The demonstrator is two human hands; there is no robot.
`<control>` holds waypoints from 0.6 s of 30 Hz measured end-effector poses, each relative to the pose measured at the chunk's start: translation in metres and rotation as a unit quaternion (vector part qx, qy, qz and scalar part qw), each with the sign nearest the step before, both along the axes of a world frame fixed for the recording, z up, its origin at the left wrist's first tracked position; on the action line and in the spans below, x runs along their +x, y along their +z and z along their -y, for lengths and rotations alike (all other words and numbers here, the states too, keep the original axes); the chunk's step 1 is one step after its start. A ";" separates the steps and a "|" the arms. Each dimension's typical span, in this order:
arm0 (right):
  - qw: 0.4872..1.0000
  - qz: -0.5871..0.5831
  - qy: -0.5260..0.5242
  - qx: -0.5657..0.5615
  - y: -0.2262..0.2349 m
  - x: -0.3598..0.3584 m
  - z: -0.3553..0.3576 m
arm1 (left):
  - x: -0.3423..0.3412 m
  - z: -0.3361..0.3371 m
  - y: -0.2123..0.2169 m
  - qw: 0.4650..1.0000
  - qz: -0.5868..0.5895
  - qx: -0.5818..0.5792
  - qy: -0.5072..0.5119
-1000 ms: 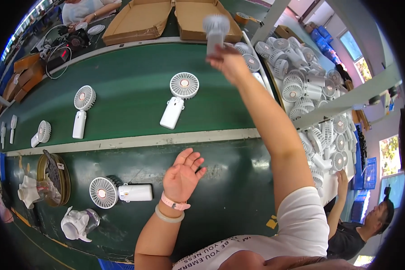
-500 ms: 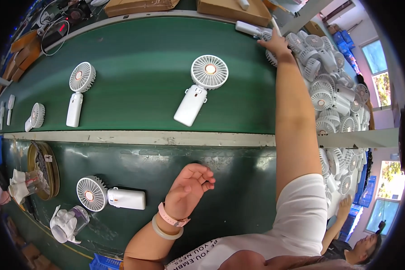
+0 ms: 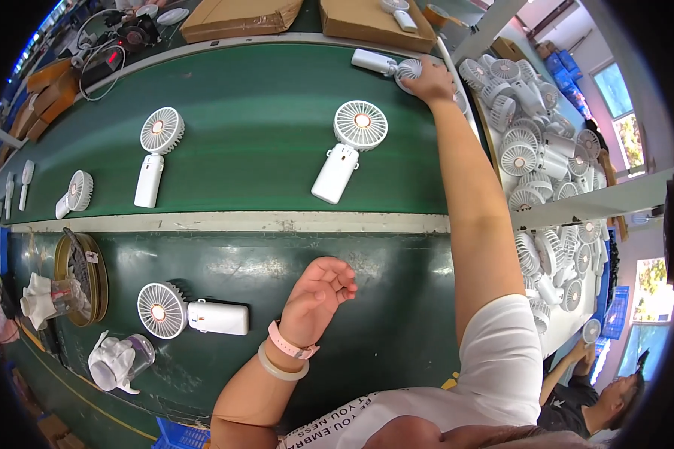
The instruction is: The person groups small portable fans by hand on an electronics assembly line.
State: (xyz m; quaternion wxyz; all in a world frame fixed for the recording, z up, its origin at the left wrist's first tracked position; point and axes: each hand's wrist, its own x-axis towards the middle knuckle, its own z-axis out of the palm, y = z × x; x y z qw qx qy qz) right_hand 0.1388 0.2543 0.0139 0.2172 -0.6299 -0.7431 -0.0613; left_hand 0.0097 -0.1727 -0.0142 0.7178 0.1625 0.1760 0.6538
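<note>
Our right hand is stretched far out to the far right of the green tabletop, resting on the round head of a white handheld fan. The fingers curl over the fan head, so the grip looks closed on it, though the hand hides the contact itself. This fan lies flat, its long axis running left to right: the handle points left, away from the hand, and the head sits under the fingers. It lies just beside the bin of piled white fans on the right.

Our left hand hovers low over the near strip of the tabletop, fingers loosely curled and holding nothing. Nearest to it, to its left, lies a second fan, also on its side, head to the left and handle toward the hand. The left hand is the nearer one to that fan; the right is well apart from it.

Two more fans lie between, on the far belt: one in the middle, tilted, and one to the left.

Compared with a second ago, the right hand no longer holds the fan raised in the air; it has come down to the belt's far edge. The left hand has shifted right and closed up a little.
</note>
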 end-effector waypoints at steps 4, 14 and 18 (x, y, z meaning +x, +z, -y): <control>0.988 0.127 0.000 -0.085 0.011 0.003 0.006 | 0.000 -0.001 0.000 1.000 0.000 -0.006 -0.004; 0.928 -0.354 0.011 -0.114 0.016 -0.001 0.048 | 0.000 -0.003 0.002 0.999 -0.043 -0.002 -0.004; 0.623 -0.596 0.330 -0.384 0.054 0.000 0.101 | -0.006 -0.006 -0.004 0.998 0.027 0.032 -0.049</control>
